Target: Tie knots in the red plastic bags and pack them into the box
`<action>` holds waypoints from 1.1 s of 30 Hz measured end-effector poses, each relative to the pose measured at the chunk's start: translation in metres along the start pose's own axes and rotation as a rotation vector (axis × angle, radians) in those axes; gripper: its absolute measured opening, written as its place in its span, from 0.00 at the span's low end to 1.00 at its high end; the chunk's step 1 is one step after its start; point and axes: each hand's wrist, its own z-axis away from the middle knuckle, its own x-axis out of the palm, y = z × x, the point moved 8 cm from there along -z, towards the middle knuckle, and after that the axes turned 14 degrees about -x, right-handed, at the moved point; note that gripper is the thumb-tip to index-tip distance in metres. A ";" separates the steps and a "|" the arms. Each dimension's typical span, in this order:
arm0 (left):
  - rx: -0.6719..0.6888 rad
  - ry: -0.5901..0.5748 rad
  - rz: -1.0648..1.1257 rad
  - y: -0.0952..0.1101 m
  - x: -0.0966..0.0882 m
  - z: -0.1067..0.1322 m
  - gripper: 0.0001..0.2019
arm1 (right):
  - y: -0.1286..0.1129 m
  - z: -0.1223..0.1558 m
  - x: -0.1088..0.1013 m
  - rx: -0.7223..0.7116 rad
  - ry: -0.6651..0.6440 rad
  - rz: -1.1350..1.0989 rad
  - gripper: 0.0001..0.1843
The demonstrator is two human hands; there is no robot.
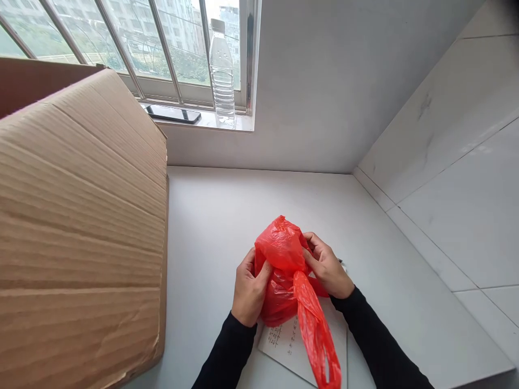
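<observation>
A crumpled red plastic bag (pixel 284 265) sits between both hands above the white counter (pixel 227 216). My left hand (pixel 248 290) grips the bag's left side with fingers curled into the plastic. My right hand (pixel 327 266) pinches the bag's right side near the top. One red handle loop (pixel 318 337) hangs down toward me over a sheet of paper with handwriting (pixel 300 346) that lies on the counter under the bag. Both arms wear black sleeves.
A large cardboard box (pixel 81 227) fills the left side. On the windowsill stand a clear water bottle (pixel 222 75) and a dark phone (pixel 173 114) lying flat. A tiled wall (pixel 454 178) runs along the right; the window has bars.
</observation>
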 end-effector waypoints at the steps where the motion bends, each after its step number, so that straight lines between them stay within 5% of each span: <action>1: 0.009 -0.026 -0.007 0.002 0.003 0.001 0.21 | 0.000 0.000 -0.002 -0.003 0.027 0.011 0.14; 7: -0.003 -0.110 -0.077 0.003 0.013 0.003 0.26 | 0.002 0.004 -0.013 -0.001 0.138 -0.023 0.13; 14: 0.042 0.005 -0.013 0.005 -0.002 0.001 0.18 | 0.007 0.004 -0.001 0.055 -0.042 -0.038 0.16; 23: -0.116 -0.121 -0.108 -0.001 0.011 0.001 0.17 | 0.007 0.007 -0.020 0.049 0.210 -0.077 0.15; 30: -0.009 -0.010 0.005 0.004 -0.005 -0.003 0.18 | 0.009 0.007 0.005 0.077 -0.013 -0.156 0.20; 33: -0.033 -0.015 0.018 0.005 -0.005 -0.001 0.18 | 0.009 0.007 0.000 0.081 0.031 -0.115 0.15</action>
